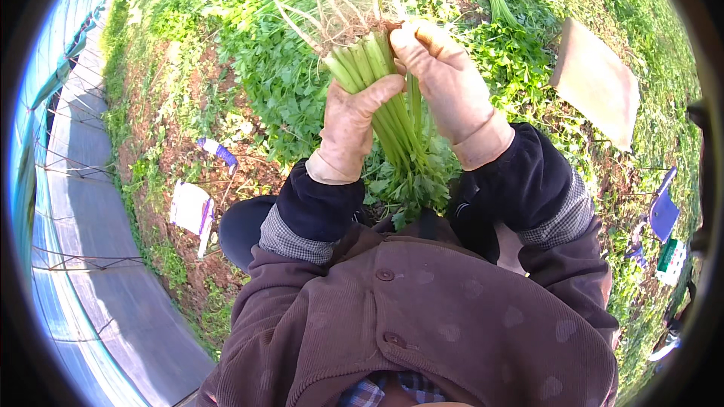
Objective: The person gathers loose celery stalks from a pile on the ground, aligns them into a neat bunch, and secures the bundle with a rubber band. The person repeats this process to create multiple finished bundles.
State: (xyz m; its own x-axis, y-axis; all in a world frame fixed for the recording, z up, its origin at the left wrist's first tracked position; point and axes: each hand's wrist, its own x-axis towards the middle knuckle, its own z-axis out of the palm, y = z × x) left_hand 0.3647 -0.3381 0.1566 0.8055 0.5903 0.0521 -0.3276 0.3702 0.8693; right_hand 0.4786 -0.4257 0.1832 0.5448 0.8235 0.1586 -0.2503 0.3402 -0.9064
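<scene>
- Work in hand: a bunch of long green celery stalks with pale, stringy roots (388,132), held clear of the soil ground (260,177) in front of the body, tilted, roots up, leaves down.
- Handling, my judgement: keep the root crowns level and the stalks parallel; hold firmly just below the crowns, without crushing; let the other fingertips settle strays one at a time, leaving the leaves free.
- Left hand in a thin cream glove (351,124): grip closed round the upper stalks, thumb laid across the front, far fingers hidden behind.
- Right hand in a matching cream glove (452,90): grip closed at the bunch's right side, thumb and forefinger together by the root crowns; cannot tell whether one stalk or several are pinched.
- Beyond, toward the ground's far edge: a green bunch tied with a blue-purple band (500,7) on leaves; nearer the right edge, a flat tan board (599,79).
- Left side: a blue-purple roll (219,152), apart from the hands.
</scene>
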